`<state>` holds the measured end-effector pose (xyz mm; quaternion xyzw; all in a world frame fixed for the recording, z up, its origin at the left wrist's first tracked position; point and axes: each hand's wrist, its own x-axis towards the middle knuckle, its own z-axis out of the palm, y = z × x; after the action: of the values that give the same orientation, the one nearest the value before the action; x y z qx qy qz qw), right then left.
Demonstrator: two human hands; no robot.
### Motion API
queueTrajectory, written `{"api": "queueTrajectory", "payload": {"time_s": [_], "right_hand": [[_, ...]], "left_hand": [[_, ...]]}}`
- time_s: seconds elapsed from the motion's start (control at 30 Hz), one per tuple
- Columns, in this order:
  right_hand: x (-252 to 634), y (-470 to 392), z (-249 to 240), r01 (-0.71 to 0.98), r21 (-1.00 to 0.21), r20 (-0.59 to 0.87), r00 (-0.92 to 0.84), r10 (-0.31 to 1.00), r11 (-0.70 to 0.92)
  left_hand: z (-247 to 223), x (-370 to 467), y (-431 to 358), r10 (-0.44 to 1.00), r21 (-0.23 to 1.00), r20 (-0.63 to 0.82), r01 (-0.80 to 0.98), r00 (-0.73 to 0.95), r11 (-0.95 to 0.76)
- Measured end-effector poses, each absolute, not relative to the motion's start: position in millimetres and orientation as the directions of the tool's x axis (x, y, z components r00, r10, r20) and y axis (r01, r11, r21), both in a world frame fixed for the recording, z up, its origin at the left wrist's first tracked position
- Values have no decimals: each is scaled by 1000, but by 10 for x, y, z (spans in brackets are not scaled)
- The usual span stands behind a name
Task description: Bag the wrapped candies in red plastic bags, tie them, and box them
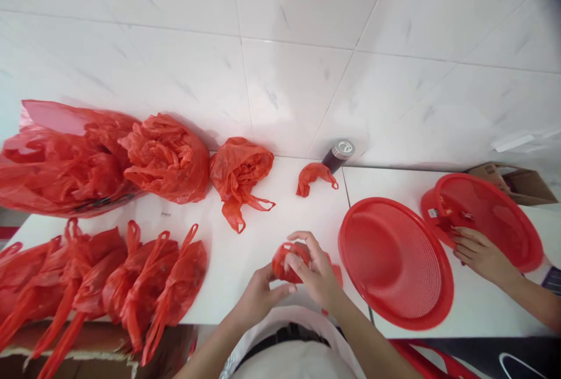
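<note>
A crumpled red plastic bag point(280, 265) is between my two hands, just above the near edge of the white table. My left hand point(259, 296) grips its left side, with the thumb pointing inward and the fingers partly behind the bag. From the right, my right hand point(319, 271) closes around the same bag, its thumb pressing on the front. More red plastic shows past my right wrist. What the bag contains cannot be seen. Right of my hands lies a red perforated basket point(377, 250), and beyond them a small twisted red bag point(312, 176).
Bunched red bags point(169, 157) line the wall at left, and several tied bags point(184, 274) lie along the near left edge. A dark tumbler point(336, 156) stands by the wall. At right, another person's hand point(480, 253) reaches to a red basin point(504, 221), near a cardboard box point(528, 183).
</note>
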<state>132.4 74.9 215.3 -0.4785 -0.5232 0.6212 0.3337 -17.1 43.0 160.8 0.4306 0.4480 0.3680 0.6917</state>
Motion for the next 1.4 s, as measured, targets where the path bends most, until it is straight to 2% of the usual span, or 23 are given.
{"api": "queueTrajectory", "payload": {"time_s": [0.1,0.2,0.27,0.37,0.43,0.53,0.6,0.63,0.67,0.73,0.8,0.87,0.93,1.07,1.17,1.27,1.33,1.4], "right_hand": [[1356,639,2084,258,-964,-136,-293,946,-59],[1438,515,1949,523,-845,-62,-303,951,111],[1552,448,1874,621,-777,-124,-318,940,107],[1809,412,1833,617,-786,-291,-297,910,-50],[2001,430,1838,580,-802,-351,-264,898,-143],[2216,473,1848,558,-806,-335,-157,929,-196],[2255,480,1856,564,-800,-306,-95,947,-202],[2235,473,1866,574,-794,-303,-84,949,-203],[2191,458,1882,582,-788,-310,-90,946,-203],[2050,417,1929,569,-791,-368,-152,917,-223],[1891,372,1987,527,-814,-420,-240,875,-246],[1774,341,2033,513,-834,-400,-304,865,-205],[1735,330,2050,539,-834,-337,-330,882,-117],[1872,347,1984,599,-800,-301,-348,888,-37],[2043,379,1894,683,-730,-332,-308,892,-36],[2133,416,1854,756,-654,-337,-259,905,-27],[2093,418,1892,772,-635,-231,-232,945,35],[1962,390,1968,727,-672,-60,-246,967,144]], "left_hand": [[1631,-179,330,869,828,-478,-265,130,495],[1698,-223,257,839,730,-542,-465,53,501],[1702,-312,191,839,722,-544,-502,11,476],[1583,-582,97,843,775,-529,-459,-96,434],[1464,-838,56,838,825,-511,-384,-194,414],[1409,-1185,28,777,880,-469,-293,-419,374],[1531,-1261,13,756,936,-348,-155,-555,317],[1631,-1230,4,783,961,-237,-23,-575,274],[1742,-1154,-4,828,965,-99,148,-553,214],[1936,-902,-10,923,877,152,478,-354,39],[2001,-618,12,969,759,230,640,-95,-117],[1902,-417,60,986,717,154,680,60,-154],[1693,-357,109,996,757,6,650,89,-63],[1345,-535,160,975,840,-224,509,6,190],[1334,-692,181,966,851,-253,464,-52,247],[1441,-739,201,937,875,-322,337,-133,349],[1512,-709,203,906,880,-407,216,-121,424],[1567,-648,194,878,871,-476,107,-53,479]]}}
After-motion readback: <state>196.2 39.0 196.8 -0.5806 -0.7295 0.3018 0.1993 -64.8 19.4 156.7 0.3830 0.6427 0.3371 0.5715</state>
